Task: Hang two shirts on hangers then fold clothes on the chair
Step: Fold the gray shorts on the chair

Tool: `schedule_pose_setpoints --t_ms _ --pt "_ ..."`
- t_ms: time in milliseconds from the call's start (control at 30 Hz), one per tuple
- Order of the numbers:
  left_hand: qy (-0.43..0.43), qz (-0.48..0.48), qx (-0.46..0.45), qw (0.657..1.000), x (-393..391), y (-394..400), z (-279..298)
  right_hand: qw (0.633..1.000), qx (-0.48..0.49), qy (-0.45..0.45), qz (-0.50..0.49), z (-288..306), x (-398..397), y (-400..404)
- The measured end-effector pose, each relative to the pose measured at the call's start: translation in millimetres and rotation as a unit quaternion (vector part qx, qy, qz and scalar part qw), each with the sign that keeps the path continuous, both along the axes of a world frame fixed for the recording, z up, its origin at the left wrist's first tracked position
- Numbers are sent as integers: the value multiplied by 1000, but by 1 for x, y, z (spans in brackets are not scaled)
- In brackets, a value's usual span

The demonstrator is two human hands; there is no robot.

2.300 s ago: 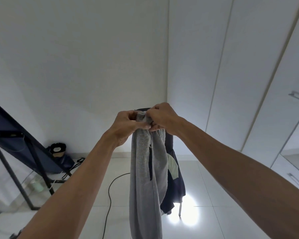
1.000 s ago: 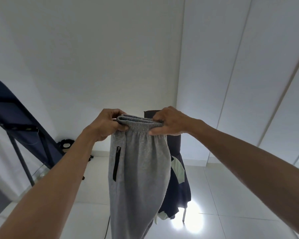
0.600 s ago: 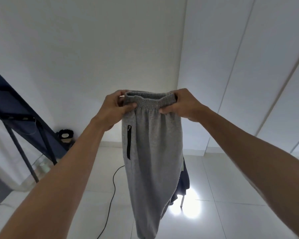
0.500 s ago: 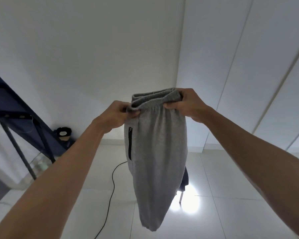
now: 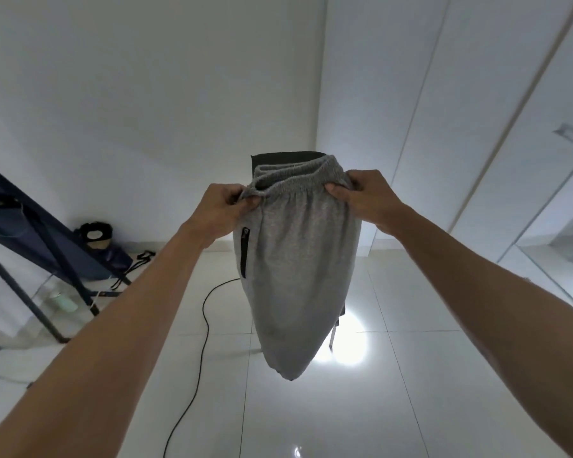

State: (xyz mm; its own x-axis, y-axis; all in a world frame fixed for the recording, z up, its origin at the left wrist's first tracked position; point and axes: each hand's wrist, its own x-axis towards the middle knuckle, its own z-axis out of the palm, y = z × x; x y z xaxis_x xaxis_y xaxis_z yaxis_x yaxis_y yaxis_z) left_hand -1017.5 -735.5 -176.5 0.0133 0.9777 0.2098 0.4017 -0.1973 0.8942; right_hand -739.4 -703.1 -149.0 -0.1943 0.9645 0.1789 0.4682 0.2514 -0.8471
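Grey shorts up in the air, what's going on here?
A person holds the grey shorts up by the elastic waistband, the left hand pinching one end and the right hand the other. The shorts hang free above the tiled floor, in front of the dark chair. They are not folded yet.

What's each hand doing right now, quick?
Left hand: closed, pinching the left end of the grey shorts' waistband.
Right hand: closed, pinching the waistband's right end.
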Motion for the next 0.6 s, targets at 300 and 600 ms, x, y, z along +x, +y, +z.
schedule_pose_setpoints --t_ms 300,600 --pt "28 78 -11 996 44 -25 -37 997 -29 -46 -47 -35 36 -23" --pt "11 135 -58 989 63 7 -89 996 -72 -39 -33 -89 47 16"
